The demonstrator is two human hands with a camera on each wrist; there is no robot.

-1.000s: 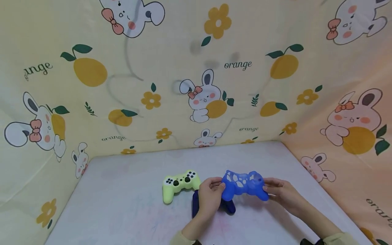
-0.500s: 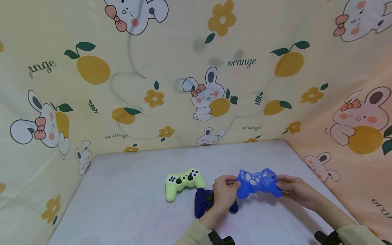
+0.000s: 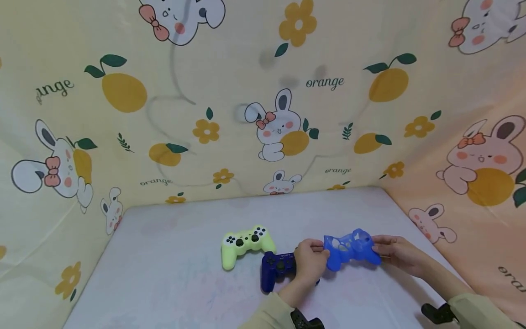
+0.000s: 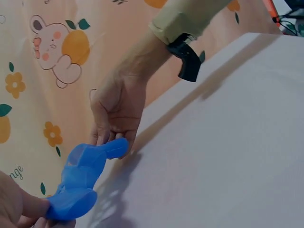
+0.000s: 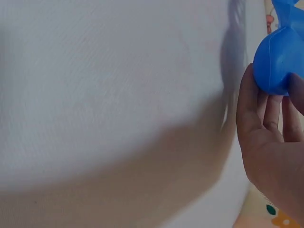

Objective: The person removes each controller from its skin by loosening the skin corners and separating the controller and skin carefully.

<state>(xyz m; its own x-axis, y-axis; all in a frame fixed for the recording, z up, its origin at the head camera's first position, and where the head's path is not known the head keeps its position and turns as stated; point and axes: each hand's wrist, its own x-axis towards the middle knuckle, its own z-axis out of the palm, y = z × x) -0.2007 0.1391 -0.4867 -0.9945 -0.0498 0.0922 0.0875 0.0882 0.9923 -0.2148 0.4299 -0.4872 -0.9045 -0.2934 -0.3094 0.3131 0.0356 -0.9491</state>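
Note:
Both hands hold a blue silicone controller cover point(image 3: 349, 249) above the table, one at each end. My left hand point(image 3: 311, 261) pinches its left grip between thumb and fingers, and my right hand point(image 3: 400, 255) pinches the right grip. Cut-out holes show in the cover's face, and it looks hollow. In the left wrist view the cover point(image 4: 80, 175) stretches from my left fingers to the right hand point(image 4: 121, 107). Seen from the right wrist, a rounded end of the cover point(image 5: 280, 61) sits between thumb and fingers. A dark blue game controller point(image 3: 274, 269) lies behind my left hand, partly hidden by it.
A game controller in a pale yellow-green cover point(image 3: 246, 244) lies on the table, left of the dark blue one and close to it. The white table point(image 3: 164, 274) meets a patterned cloth point(image 3: 230, 91) at the back and sides. Dark wrist straps point(image 3: 437, 314) circle both sleeves.
The hands have carried the blue cover to the right and lowered it slightly. More of the dark blue controller's left part shows now. The view has also shifted a little.

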